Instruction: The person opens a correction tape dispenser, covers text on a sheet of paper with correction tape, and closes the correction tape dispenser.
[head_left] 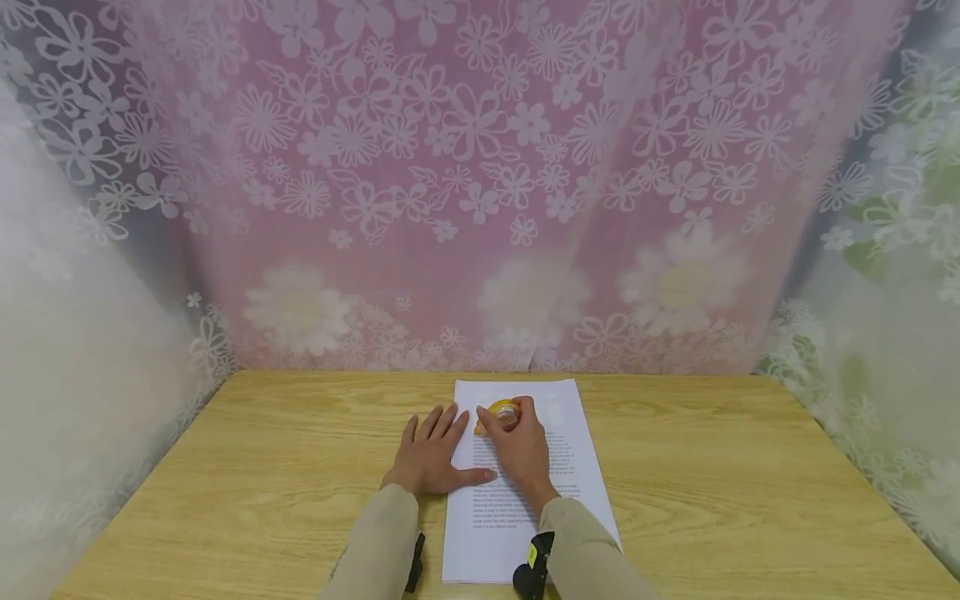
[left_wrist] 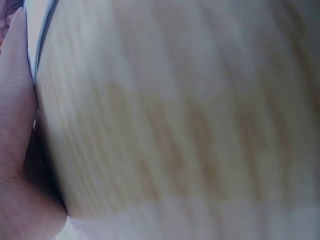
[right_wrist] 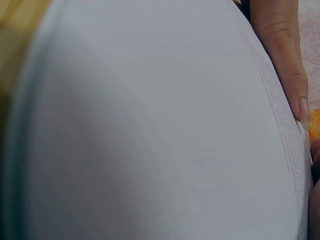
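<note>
My right hand (head_left: pixel 523 450) grips a small orange tape dispenser (head_left: pixel 495 407) with a pale roll in it. Thumb and fingers are curled about the dispenser, over the upper part of a stack of printed paper (head_left: pixel 592 517). Spread flat, my left hand (head_left: pixel 431 458) rests across the stack's left edge, its fingers straight and its thumb on the sheet. In the left wrist view, the side of the left hand (left_wrist: pixel 15 110) lies along the tabletop. The right wrist view has the left thumb (right_wrist: pixel 285 55) near the orange dispenser (right_wrist: pixel 315 124); the dispenser's underside is hidden.
Beneath everything lies a wood-grain table (head_left: pixel 712 483). A pink flowered curtain (head_left: pixel 450 208) hangs behind its far edge, with pale flowered curtains on both sides. A dark strapped device (head_left: pixel 534 567) sits on the right wrist and another (head_left: pixel 415 563) on the left.
</note>
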